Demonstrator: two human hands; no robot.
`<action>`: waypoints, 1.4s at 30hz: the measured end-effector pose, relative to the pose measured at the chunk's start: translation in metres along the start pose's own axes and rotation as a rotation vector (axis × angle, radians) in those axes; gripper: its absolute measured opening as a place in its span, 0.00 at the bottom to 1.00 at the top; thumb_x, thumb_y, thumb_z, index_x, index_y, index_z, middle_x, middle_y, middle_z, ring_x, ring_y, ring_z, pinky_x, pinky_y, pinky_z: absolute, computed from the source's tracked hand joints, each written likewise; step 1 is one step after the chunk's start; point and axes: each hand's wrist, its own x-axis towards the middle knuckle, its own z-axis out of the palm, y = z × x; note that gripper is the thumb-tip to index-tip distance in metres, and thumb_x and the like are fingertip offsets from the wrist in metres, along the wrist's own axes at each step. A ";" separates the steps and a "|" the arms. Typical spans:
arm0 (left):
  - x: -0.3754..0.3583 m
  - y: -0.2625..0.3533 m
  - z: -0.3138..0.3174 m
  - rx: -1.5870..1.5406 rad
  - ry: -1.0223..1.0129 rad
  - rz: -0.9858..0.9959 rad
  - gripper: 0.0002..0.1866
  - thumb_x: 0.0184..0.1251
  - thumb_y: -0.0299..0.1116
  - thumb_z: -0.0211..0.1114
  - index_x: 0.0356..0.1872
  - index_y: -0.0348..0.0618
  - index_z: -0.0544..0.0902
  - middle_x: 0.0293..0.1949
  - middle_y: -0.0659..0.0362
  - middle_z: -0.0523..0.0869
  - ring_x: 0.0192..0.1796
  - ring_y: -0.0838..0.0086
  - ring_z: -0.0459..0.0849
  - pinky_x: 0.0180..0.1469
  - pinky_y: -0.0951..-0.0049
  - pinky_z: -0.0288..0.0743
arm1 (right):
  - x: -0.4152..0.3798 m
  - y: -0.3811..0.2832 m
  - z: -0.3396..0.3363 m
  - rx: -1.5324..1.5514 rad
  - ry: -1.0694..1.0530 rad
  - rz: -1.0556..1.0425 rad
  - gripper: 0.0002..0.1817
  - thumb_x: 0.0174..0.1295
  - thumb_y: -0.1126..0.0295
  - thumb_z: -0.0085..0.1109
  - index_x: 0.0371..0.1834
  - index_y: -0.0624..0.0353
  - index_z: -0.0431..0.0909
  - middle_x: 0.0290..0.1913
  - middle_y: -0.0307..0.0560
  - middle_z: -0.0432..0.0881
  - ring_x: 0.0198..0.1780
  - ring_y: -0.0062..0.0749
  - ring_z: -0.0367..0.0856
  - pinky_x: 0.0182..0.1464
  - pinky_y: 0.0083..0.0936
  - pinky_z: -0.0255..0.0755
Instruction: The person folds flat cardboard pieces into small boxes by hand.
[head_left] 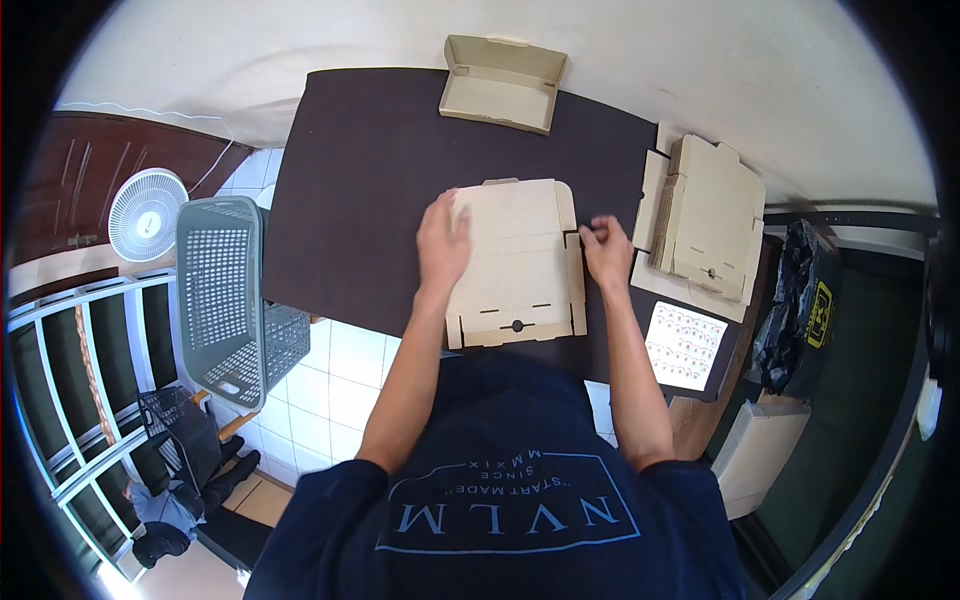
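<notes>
A flattened brown cardboard box lies on the dark table in front of me, with creases, slits and a dark round hole near its front edge. My left hand rests along its left edge, fingers stretched out and slightly blurred, with the thumb over the cardboard. At the opposite side, my right hand is beside the narrow right flap, its fingers loosely bent and apart. The thumb tip comes close to the flap; whether it touches cannot be made out.
An open folded box stands at the table's back edge. Flat boxes are stacked at right, near a printed sticker sheet. Left of the table are a grey basket and a fan. A person sits at lower left.
</notes>
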 end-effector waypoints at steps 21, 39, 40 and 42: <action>-0.116 -0.088 -0.081 0.224 -0.456 0.270 0.14 0.60 0.20 0.70 0.46 0.46 0.91 0.45 0.57 0.79 0.49 0.61 0.76 0.56 0.63 0.70 | -0.075 0.082 -0.031 0.306 -0.565 0.074 0.21 0.60 0.86 0.54 0.54 0.61 0.87 0.39 0.41 0.86 0.35 0.19 0.82 0.37 0.19 0.79; -0.115 -0.077 -0.045 -0.074 -0.390 -0.042 0.12 0.74 0.34 0.67 0.51 0.40 0.90 0.50 0.51 0.84 0.51 0.66 0.84 0.51 0.68 0.80 | -0.099 0.063 -0.006 0.600 -0.397 0.080 0.06 0.67 0.77 0.66 0.42 0.69 0.87 0.55 0.46 0.84 0.46 0.33 0.88 0.48 0.25 0.87; -0.116 -0.075 -0.042 -0.034 -0.359 -0.029 0.12 0.73 0.35 0.68 0.50 0.41 0.91 0.48 0.51 0.85 0.51 0.65 0.84 0.52 0.67 0.80 | -0.100 0.063 -0.002 0.544 -0.371 0.077 0.06 0.65 0.76 0.68 0.40 0.67 0.87 0.58 0.47 0.82 0.45 0.31 0.87 0.47 0.24 0.86; -0.117 -0.065 -0.040 -0.026 -0.341 -0.091 0.12 0.72 0.35 0.69 0.50 0.42 0.91 0.47 0.51 0.86 0.49 0.65 0.84 0.51 0.68 0.80 | -0.102 0.061 0.001 0.437 -0.346 -0.025 0.06 0.63 0.76 0.69 0.40 0.67 0.87 0.58 0.49 0.82 0.44 0.30 0.87 0.46 0.24 0.84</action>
